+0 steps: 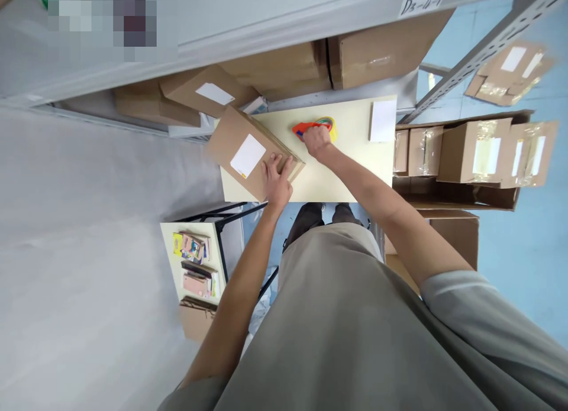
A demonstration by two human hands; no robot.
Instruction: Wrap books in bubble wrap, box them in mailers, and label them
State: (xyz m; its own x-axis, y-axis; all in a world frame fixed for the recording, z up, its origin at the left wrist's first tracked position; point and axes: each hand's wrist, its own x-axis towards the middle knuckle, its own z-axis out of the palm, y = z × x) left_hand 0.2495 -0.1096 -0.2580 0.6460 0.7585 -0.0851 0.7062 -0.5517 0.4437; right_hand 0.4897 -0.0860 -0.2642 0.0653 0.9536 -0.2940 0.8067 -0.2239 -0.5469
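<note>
My right hand [316,140] is wrapped round an orange-red tape dispenser [299,129] with a roll of tape, yellow at its edge, and holds it over the cream table [339,177]. A brown cardboard box [225,136] with a white label [248,156] lies at an angle on the table's left part. On that box rests my left hand [278,180], its fingers spread near the label and the right-hand edge. The underside of the box is hidden.
A white pad or stack of paper [382,121] lies on the table's right end. Behind it, a grey shelf [266,20] holds several cartons [377,56]. Right of the table stands a large open carton of boxes [474,151]. A side table [171,233] with booklets is at lower left.
</note>
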